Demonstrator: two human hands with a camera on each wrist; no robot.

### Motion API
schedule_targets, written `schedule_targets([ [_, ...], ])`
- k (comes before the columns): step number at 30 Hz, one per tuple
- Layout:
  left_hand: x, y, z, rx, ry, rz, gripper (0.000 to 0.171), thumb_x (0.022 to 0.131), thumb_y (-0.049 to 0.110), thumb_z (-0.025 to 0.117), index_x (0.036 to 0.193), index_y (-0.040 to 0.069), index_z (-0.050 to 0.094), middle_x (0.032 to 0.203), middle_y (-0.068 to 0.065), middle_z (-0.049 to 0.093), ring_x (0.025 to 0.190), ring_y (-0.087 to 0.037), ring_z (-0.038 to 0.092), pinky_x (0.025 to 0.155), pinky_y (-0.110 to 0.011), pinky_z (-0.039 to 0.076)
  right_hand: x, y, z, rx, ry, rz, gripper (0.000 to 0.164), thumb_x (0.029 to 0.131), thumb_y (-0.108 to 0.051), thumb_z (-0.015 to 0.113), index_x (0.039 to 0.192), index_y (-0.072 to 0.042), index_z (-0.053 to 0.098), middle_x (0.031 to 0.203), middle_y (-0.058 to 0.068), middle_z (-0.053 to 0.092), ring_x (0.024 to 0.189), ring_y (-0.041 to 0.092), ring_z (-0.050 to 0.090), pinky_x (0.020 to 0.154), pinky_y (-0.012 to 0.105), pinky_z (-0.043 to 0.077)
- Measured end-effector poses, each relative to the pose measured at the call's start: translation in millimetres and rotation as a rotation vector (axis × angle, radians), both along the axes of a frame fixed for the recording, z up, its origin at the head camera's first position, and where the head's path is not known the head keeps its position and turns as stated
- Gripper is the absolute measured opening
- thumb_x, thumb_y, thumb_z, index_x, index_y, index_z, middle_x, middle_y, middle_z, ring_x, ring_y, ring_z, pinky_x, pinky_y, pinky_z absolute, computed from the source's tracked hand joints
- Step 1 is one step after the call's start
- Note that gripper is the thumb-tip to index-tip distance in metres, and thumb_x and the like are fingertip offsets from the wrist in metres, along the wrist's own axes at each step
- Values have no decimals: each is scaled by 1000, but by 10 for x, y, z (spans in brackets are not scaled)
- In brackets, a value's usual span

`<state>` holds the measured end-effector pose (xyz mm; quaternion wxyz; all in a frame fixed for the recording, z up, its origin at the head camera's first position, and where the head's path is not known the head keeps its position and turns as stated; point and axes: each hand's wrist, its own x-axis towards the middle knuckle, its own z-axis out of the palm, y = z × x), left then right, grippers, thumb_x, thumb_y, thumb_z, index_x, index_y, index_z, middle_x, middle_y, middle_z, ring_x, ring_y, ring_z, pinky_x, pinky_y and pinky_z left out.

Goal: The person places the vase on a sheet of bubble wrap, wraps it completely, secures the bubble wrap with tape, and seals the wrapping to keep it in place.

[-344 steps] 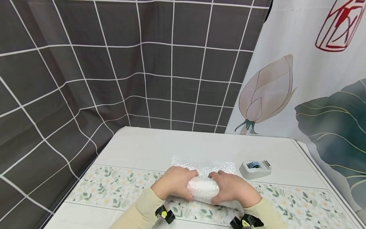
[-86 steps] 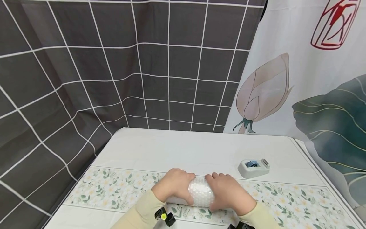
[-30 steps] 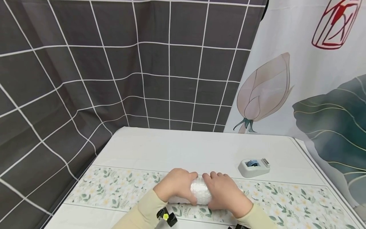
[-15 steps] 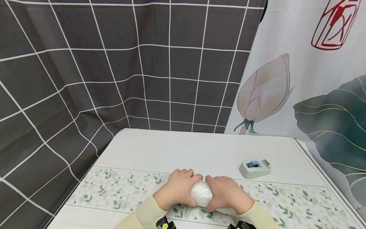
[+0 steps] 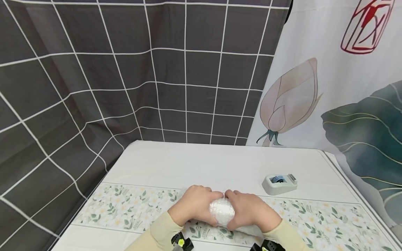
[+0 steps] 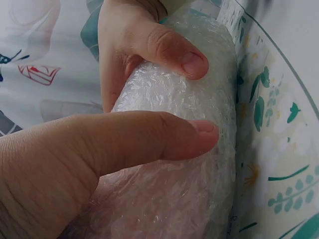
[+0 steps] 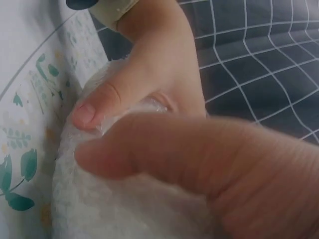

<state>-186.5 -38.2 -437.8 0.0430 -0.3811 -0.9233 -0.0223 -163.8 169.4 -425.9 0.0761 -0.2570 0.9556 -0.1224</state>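
A roll of bubble wrap [image 5: 222, 211] lies crosswise near the front of the table, its middle showing between both hands. Whatever is inside the roll is hidden. From the left end, my left hand [image 5: 196, 205] grips it, thumb on the near side and fingers over the top. My right hand [image 5: 249, 211] grips the right part the same way, thumb close to the left one. In the left wrist view the clear bubble wrap [image 6: 159, 204] bulges beneath both thumbs. The right wrist view shows the bubble wrap [image 7: 114, 209] close against the floral cloth.
A light grey tape dispenser [image 5: 279, 184] with a blue roll stands on the table behind and right of the hands. The white tablecloth [image 5: 188, 158] has a floral band across it. A dark grid curtain [image 5: 169, 97] and a printed white curtain [image 5: 333, 69] hang behind.
Bubble wrap that lay flat behind the roll 11.5 seconds ago is now wound up. Over the last second the hands shift slightly on the roll, with the right thumb and fingers still round it.
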Motion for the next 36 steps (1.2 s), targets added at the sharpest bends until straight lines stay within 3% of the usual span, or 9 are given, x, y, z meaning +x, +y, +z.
schedule_targets([
  [5, -47, -24, 18, 13, -121, 55, 71, 58, 65, 84, 120, 36, 67, 92, 16, 71, 77, -6, 63, 71, -30, 51, 50, -28, 25, 38, 107, 25, 87, 53, -49, 91, 121, -8, 57, 95, 2, 60, 71, 21, 59, 62, 43, 51],
  [10, -115, -36, 51, 21, -223, 93, 73, 57, 64, 86, 121, 35, 68, 93, 16, 71, 75, -6, 61, 75, -29, 50, 82, -100, 16, 99, 184, -14, 91, 50, -49, 94, 121, -7, 55, 95, 6, 56, 71, 26, 57, 62, 46, 51],
  [18, -203, -18, 57, 45, -291, 116, 65, 55, 64, 85, 109, 33, 69, 88, 19, 67, 74, -5, 57, 75, -28, 48, 142, -193, -10, 202, 175, -139, 98, 45, -44, 97, 125, -11, 50, 101, 14, 57, 81, 35, 59, 74, 58, 49],
  [23, -206, -37, 59, 50, -301, 124, 66, 57, 63, 85, 113, 32, 69, 92, 18, 68, 77, -5, 60, 76, -29, 49, 144, -198, -22, 215, 241, -117, 85, 49, -33, 94, 120, -11, 52, 90, 12, 59, 72, 33, 58, 67, 52, 50],
  [26, -162, -60, 62, 40, -247, 101, 71, 62, 64, 82, 123, 30, 67, 104, 15, 69, 88, -7, 63, 82, -32, 50, 97, -174, -45, 181, 275, -88, 78, 49, -29, 91, 116, -12, 55, 84, 9, 59, 67, 31, 57, 62, 48, 50],
  [31, -97, -87, 43, 7, -69, 99, 76, 76, 69, 72, 139, 30, 59, 119, 8, 65, 104, -16, 60, 92, -41, 47, -31, -128, -86, 124, 261, -112, 82, 45, -32, 88, 118, -13, 57, 83, 7, 60, 66, 30, 57, 61, 48, 50],
  [36, -129, -113, -12, 24, 84, 113, 72, 83, 71, 62, 146, 37, 53, 122, 5, 64, 108, -20, 58, 96, -46, 45, -173, -83, -96, 100, 281, -111, 78, 46, -33, 84, 117, -13, 58, 79, 5, 59, 62, 28, 56, 56, 45, 48],
])
